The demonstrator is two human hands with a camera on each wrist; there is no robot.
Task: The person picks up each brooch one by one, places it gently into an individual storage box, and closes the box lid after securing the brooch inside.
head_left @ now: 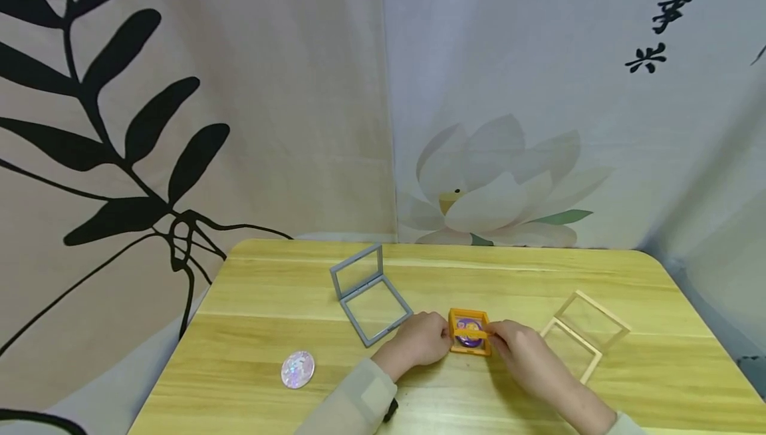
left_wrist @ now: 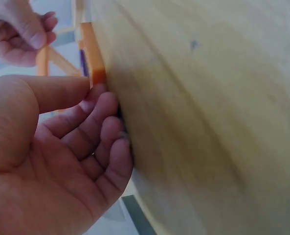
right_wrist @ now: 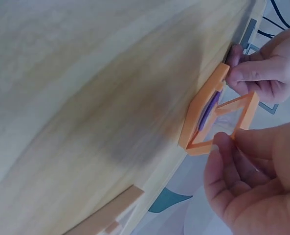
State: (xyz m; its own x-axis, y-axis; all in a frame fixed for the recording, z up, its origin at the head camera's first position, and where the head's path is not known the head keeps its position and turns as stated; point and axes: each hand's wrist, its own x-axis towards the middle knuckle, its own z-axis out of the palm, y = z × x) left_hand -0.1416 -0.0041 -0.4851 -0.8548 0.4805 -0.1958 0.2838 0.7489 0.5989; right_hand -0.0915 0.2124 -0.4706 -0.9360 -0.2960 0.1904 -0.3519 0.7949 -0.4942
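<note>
On the far left of the light wooden table (head_left: 251,328) lies a round iridescent disc (head_left: 297,369), well apart from both hands. Further right an open grey square plastic frame case (head_left: 370,296) stands with its lid raised, just beside the left hand (head_left: 419,340). This hand rests on the table, and its fingertips (left_wrist: 98,93) touch and steady the left edge of the small orange square frame case (head_left: 469,332); the fingers are loosely curled against it. The case lies flat near the front middle of the table, with a purple round piece (head_left: 469,329) inside. The right hand (head_left: 517,348) pinches the half-raised orange lid (right_wrist: 235,120) between thumb and fingers. If the left hand presses too weakly, the base may slide or lift with the lid; then the purple piece could slip out. A too strong pull may also strain the thin hinge. On the right an open cream frame case (head_left: 583,335) stands near, and the right wrist could bump it
</note>
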